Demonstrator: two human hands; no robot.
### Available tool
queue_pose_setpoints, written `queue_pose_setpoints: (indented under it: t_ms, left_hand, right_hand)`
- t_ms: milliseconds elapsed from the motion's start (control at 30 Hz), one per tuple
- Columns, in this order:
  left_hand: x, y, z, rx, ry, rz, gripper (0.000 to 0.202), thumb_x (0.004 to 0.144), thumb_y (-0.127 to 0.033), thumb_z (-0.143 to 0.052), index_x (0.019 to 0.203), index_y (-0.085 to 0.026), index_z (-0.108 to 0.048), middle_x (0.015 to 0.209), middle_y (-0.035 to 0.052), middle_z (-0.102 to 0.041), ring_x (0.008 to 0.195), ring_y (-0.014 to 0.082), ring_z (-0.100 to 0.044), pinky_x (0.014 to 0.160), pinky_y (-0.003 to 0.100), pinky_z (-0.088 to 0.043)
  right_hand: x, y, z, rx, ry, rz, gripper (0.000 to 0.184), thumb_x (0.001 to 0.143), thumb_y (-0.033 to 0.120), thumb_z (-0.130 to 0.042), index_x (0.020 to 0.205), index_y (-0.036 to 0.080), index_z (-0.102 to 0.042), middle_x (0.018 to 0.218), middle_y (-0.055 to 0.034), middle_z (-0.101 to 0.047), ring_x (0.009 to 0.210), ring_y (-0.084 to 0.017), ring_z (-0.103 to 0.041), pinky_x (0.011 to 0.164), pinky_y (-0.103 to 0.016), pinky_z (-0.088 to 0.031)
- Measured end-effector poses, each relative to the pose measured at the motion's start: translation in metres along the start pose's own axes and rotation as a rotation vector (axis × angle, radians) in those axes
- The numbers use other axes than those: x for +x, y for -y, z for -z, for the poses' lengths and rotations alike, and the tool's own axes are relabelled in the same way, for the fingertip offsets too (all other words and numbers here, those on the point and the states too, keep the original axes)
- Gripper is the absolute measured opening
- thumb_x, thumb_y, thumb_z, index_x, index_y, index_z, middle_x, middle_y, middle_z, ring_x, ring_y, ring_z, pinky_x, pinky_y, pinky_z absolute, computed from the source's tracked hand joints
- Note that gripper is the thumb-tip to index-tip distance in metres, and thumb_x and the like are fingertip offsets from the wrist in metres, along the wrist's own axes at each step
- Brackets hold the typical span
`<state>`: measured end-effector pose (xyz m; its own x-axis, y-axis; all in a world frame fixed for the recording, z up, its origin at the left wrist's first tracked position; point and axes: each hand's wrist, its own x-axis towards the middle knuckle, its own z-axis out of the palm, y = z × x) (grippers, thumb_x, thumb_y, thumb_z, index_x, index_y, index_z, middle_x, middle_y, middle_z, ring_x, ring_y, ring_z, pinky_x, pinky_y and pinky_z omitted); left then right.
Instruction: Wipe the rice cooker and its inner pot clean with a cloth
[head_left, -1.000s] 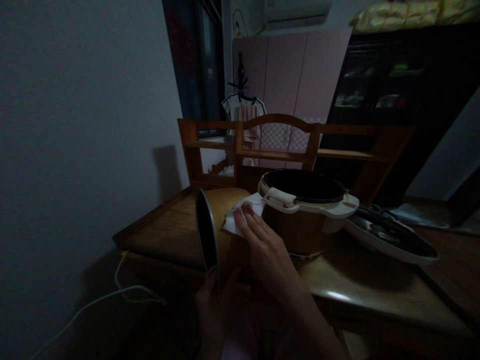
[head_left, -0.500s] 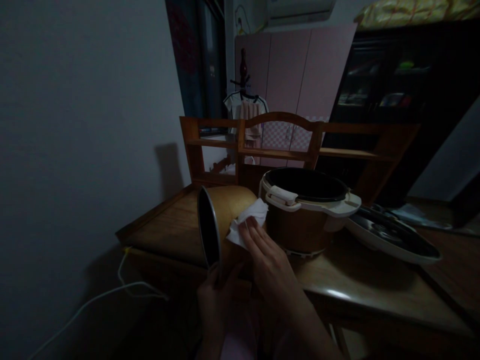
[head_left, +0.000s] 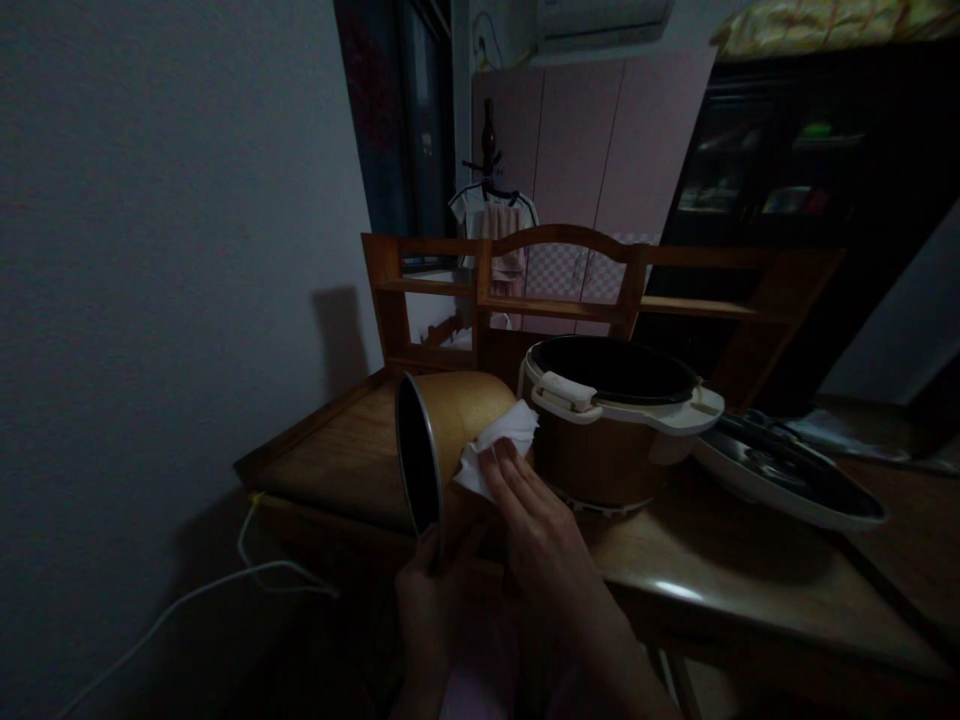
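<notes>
Dim and grainy throughout. Brightest are the tissue, the cooker rim and the pink cupboard behind. Light comes from the right: the shelf throws a soft shadow left onto the wall, and a small glare streak sits on the table edge. The pot mouth and the lower foreground sink into near black. Straight lines lean and bow toward the edges; the right cabinet is murky
</notes>
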<state>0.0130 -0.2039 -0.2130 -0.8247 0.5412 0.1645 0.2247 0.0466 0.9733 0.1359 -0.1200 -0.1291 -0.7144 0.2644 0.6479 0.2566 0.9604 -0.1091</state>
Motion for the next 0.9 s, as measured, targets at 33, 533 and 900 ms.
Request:
queue_pose_setpoints:
  t_ms: [33,533,900]
  left_hand:
    - [0.000,0.001,0.000,0.006,0.003,0.004,0.045,0.067,-0.052,-0.075,0.092,-0.014,-0.074,0.093,0.0092,-0.076,0.088,0.0274,-0.068,0.072,0.031,-0.053]
    - [0.000,-0.002,0.000,-0.135,0.051,0.032,0.036,0.070,-0.038,-0.076,0.098,-0.017,-0.075,0.106,0.0052,-0.075,0.096,0.0261,-0.068,0.082,0.030,-0.052]
    - [-0.001,-0.006,0.001,-0.194,0.068,0.066,0.045,0.070,-0.047,-0.072,0.100,-0.013,-0.073,0.099,0.0068,-0.076,0.091,0.0277,-0.069,0.078,0.032,-0.054]
  right_hand:
    - [0.000,0.000,0.001,-0.001,-0.001,0.000,0.072,0.080,-0.008,-0.032,0.151,0.006,-0.029,0.157,-0.0138,-0.027,0.147,-0.025,-0.018,0.117,-0.046,-0.035]
    - [-0.033,0.003,-0.016,0.062,-0.010,0.001,0.077,0.077,-0.008,-0.028,0.152,0.008,-0.026,0.156,-0.0146,-0.030,0.147,-0.025,-0.021,0.114,-0.050,-0.039]
    - [-0.016,0.010,-0.006,0.295,-0.162,-0.165,0.048,0.096,0.022,-0.055,0.142,0.020,-0.042,0.140,-0.0121,-0.046,0.131,-0.024,-0.043,0.107,-0.040,-0.045]
